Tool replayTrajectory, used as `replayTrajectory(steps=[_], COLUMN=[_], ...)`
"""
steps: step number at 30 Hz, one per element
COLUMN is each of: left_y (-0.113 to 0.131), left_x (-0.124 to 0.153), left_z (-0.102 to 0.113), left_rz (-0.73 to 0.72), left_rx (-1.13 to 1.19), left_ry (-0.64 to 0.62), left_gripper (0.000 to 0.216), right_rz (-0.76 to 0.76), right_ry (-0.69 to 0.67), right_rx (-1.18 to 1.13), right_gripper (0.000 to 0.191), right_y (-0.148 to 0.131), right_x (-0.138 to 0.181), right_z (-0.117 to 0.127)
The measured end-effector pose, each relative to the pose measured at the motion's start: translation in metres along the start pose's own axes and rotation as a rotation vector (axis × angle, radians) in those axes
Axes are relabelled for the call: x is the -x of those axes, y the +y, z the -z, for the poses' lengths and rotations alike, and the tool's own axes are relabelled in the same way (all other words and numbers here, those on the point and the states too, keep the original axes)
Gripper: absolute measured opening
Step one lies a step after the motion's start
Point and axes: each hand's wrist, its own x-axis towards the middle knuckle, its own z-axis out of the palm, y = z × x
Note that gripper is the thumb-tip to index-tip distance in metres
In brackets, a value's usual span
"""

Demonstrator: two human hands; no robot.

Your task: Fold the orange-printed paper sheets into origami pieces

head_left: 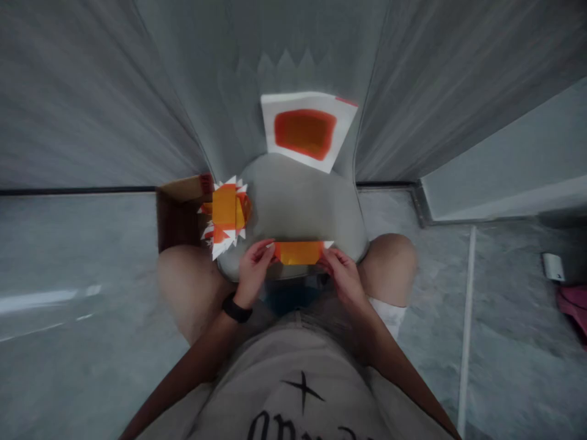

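A folded orange paper strip (pixel 299 252) lies on the near edge of a grey cushion-like surface (pixel 298 201) between my knees. My left hand (pixel 254 269), with a black band on its wrist, pinches the strip's left end. My right hand (pixel 342 274) pinches its right end. Both hands have their fingers closed on the paper. To the left lies a pile of folded orange-and-white paper pieces (pixel 225 215). Farther back, a white sheet with an orange rectangle (pixel 306 130) leans at the surface's far edge.
A brown cardboard box (pixel 178 211) sits on the floor left of the cushion, under the paper pile. Grey walls meet in a corner behind. A white rod (pixel 466 318) lies on the floor at right, with a small white object (pixel 553 266) and something pink (pixel 575 308) beyond.
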Motion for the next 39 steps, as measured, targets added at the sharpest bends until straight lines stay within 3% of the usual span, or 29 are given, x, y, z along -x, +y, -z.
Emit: replayTrajectory(steps=[3, 8, 13, 23, 30, 39], left_y=[0.001, 0.003, 0.002, -0.005, -0.010, -0.006], left_x=[-0.003, -0.001, 0.001, 0.014, 0.021, 0.027], left_z=[0.001, 0.000, 0.001, 0.012, 0.000, -0.005], left_rz=[0.033, 0.126, 0.146, 0.292, 0.258, 0.279], left_rx=[0.051, 0.080, 0.047, -0.107, -0.132, -0.189], left_ry=[0.026, 0.043, 0.092, -0.167, -0.098, -0.071], left_gripper=[0.071, 0.056, 0.057, 0.052, 0.052, 0.059], right_rz=[0.001, 0.067, 0.077, 0.062, -0.098, -0.068], right_ry=[-0.011, -0.029, -0.020, -0.013, -0.062, -0.079], right_rx=[-0.037, 0.007, 0.025, -0.040, -0.067, 0.066], right_gripper=[0.045, 0.038, 0.040, 0.043, 0.054, 0.045], right_y=[0.001, 0.001, 0.006, 0.009, 0.026, 0.025], right_x=[0.001, 0.000, -0.001, 0.010, 0.020, 0.024], right_z=[0.001, 0.000, 0.000, 0.004, -0.013, -0.015])
